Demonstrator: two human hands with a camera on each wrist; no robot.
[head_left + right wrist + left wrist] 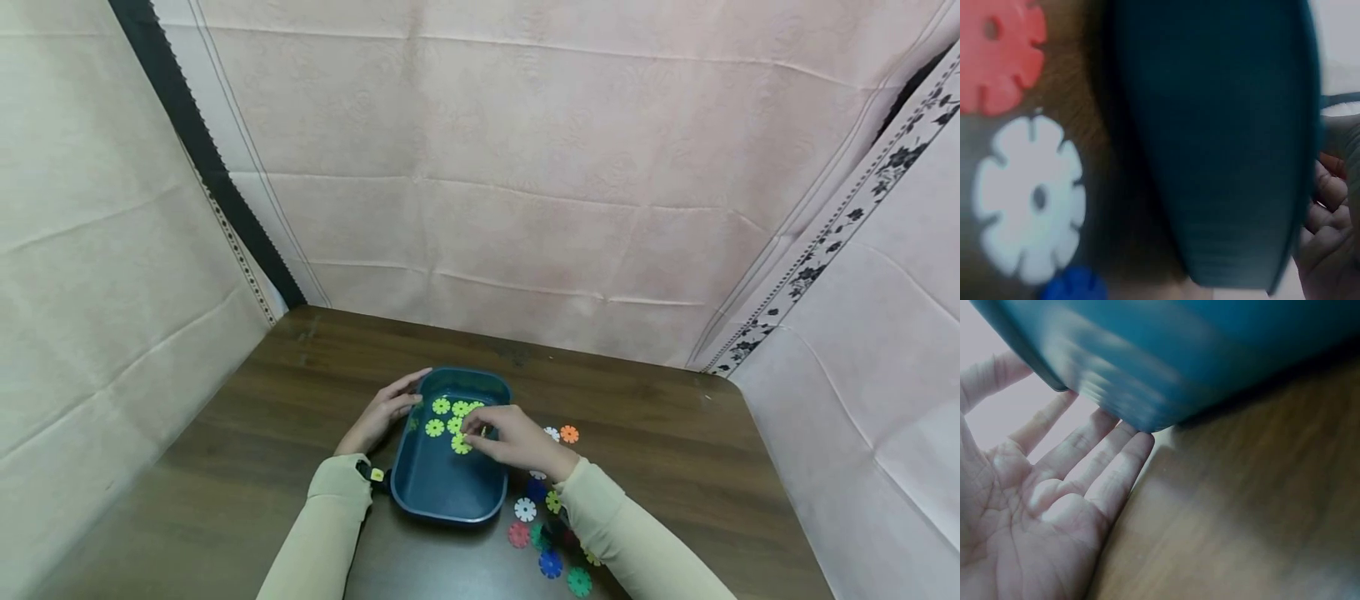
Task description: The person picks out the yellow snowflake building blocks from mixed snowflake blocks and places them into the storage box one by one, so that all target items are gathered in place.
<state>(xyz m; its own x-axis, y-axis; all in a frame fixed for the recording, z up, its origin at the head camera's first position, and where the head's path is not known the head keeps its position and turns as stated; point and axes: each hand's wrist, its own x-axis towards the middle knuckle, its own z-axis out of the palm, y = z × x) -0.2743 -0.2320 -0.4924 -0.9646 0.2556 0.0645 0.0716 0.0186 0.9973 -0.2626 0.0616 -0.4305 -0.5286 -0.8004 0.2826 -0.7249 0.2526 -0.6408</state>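
While the left hand (384, 414) steadies the blue rectangular plastic tray (450, 490), fingers straight, the curled right hand (513, 438) should work gently above the yellow-green notched plastic discs (441, 406) inside. Whether it pinches one, I cannot tell.

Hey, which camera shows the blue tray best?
The head view: it looks into the tray, showing yellow-green discs inside, though the right hand covers part. The left wrist view shows only part of its outside; the right wrist view, an outer side.
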